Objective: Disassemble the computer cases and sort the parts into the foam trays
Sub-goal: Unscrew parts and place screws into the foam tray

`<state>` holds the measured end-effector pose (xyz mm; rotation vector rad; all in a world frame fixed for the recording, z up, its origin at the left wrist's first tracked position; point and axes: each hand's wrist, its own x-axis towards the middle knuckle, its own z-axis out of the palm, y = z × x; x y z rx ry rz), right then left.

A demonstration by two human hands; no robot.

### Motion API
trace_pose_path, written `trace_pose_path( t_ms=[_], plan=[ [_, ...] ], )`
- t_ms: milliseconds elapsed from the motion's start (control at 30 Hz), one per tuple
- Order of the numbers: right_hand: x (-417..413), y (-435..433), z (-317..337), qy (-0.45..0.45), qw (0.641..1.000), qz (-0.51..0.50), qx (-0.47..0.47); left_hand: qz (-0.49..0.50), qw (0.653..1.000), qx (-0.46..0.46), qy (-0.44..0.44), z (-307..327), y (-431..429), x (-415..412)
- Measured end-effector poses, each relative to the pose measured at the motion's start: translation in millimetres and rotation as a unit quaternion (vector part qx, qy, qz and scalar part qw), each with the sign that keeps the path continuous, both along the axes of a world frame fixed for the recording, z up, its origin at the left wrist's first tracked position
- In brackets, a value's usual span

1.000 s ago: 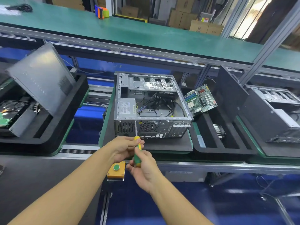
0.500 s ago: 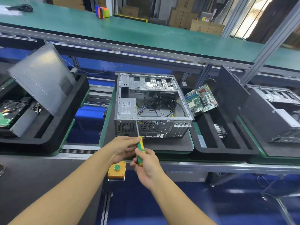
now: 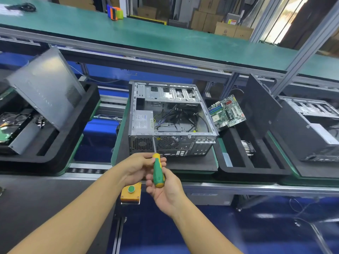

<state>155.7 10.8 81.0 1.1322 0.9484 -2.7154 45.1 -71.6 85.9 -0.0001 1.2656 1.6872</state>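
Note:
An open grey computer case [image 3: 172,118] lies on a black pad in the middle of the conveyor, rear panel toward me, with its power supply [image 3: 142,123] and loose cables inside. A green and yellow screwdriver [image 3: 157,171] points up at the rear panel, its tip near the top edge beside the power supply grille. My left hand [image 3: 141,166] pinches the top of the handle. My right hand [image 3: 165,187] wraps the lower handle from below. To the right, a black foam tray [image 3: 238,167] holds a green motherboard [image 3: 226,112] leaning at its back and a heatsink [image 3: 247,146].
At the left, another foam tray [image 3: 55,143] carries a leaning grey side panel [image 3: 47,87] and a hard drive [image 3: 12,125]. A second case [image 3: 311,125] lies at the far right. A yellow box with a green button [image 3: 131,192] sits under my hands. A green shelf [image 3: 165,39] runs overhead.
The screwdriver handle has turned and shifted slightly in my hands, and more of it now shows. My right hand's grip sits lower on it. The tip stays on the case's rear panel.

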Motion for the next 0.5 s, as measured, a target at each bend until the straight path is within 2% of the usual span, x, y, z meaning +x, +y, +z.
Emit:
trace_pose_path(
  t_ms=[133,200,267,367,500],
  plan=[
    [-1.5,-2.2,-2.3,0.002,0.998,-0.019,0.06,-0.023,0.997,-0.069,0.026,0.5,5.4,0.8],
    [-1.3,-5.7,-3.4,-0.004,0.996,-0.013,0.094,-0.035,0.995,-0.076,0.046,-0.5,7.5,1.1],
    [-2.6,-9.1,-2.1,-0.01,0.995,-0.017,0.101,-0.015,0.997,-0.075,0.032,-4.9,7.7,-1.3],
    [-3.1,-8.5,1.4,-0.013,0.998,-0.027,0.054,0.026,0.999,-0.048,-0.001,-5.2,7.4,-5.2],
    [-1.1,-2.3,2.7,-0.001,1.0,0.028,0.003,0.0,0.999,0.002,-0.044,2.9,4.7,-6.2]
  ],
)
